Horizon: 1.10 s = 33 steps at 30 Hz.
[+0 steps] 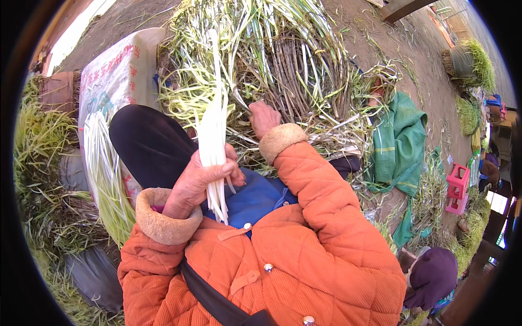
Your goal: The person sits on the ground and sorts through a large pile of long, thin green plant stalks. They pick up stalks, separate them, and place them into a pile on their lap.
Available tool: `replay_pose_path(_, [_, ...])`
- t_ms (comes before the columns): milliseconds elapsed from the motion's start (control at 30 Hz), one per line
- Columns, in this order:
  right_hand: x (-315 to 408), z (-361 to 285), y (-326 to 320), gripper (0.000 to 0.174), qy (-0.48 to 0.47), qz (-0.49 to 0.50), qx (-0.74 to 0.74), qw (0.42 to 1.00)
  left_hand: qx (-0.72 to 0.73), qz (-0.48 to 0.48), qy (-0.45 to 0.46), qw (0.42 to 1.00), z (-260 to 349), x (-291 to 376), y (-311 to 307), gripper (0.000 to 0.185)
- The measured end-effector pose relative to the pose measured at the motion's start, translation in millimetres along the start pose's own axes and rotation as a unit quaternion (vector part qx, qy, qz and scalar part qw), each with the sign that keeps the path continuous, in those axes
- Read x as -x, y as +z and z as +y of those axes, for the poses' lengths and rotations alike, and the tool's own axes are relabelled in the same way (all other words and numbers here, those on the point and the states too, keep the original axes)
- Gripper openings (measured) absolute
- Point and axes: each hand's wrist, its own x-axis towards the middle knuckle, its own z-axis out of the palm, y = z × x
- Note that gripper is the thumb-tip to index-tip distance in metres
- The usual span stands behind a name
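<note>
My left hand (200,177) is closed around a bundle of long white stalks (213,142), held upright above my lap, their pale leafy ends pointing away from me. My right hand (264,117) reaches into the near edge of a large heap of green and white stalks (253,53); its fingertips touch a stalk there, but whether they pinch it is unclear. Darker, brownish stems (291,77) lie in the heap beyond that hand. Left of my knee, trimmed white stalks with yellow-green ends (104,163) rest on a white woven sack (108,77) printed with red writing.
Bundles of leafy stalks (40,134) line the far left. To the right lie a green woven sack (397,142) and pink plastic stools (457,183). A person in a purple head covering (432,277) is at lower right. A wrapped green bundle (469,65) stands at upper right.
</note>
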Motion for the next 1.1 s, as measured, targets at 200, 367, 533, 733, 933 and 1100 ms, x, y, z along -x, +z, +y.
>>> replay_pose_path(200, [46.2,58.4,-50.6,0.018,0.042,-0.002,-0.430,0.902,0.027,0.102,0.200,0.974,24.3,-44.5,-22.0,0.027])
replay_pose_path(367, [73.8,30.2,-55.7,0.014,-0.031,0.082,-0.272,0.958,-0.109,0.188,0.184,0.959,10.1,-127.4,-13.3,0.030])
replay_pose_path(533, [85.4,8.8,-58.7,0.017,-0.059,0.043,-0.155,0.985,-0.131,0.210,0.126,0.961,-1.3,-158.9,-22.0,0.016])
replay_pose_path(733, [50.0,23.6,-75.3,0.026,0.012,0.161,-0.319,0.934,-0.094,0.188,0.115,0.971,-5.0,-151.2,-27.0,0.017])
replay_pose_path(933, [-33.4,-11.3,-65.5,0.016,0.030,0.017,-0.594,0.804,-0.060,0.166,0.147,0.973,-6.5,-142.9,-22.4,0.019])
replay_pose_path(1100, [-28.1,-16.0,-38.8,0.009,0.088,0.014,-0.825,0.559,-0.060,0.215,0.139,0.965,-5.7,-142.0,-31.8,0.015])
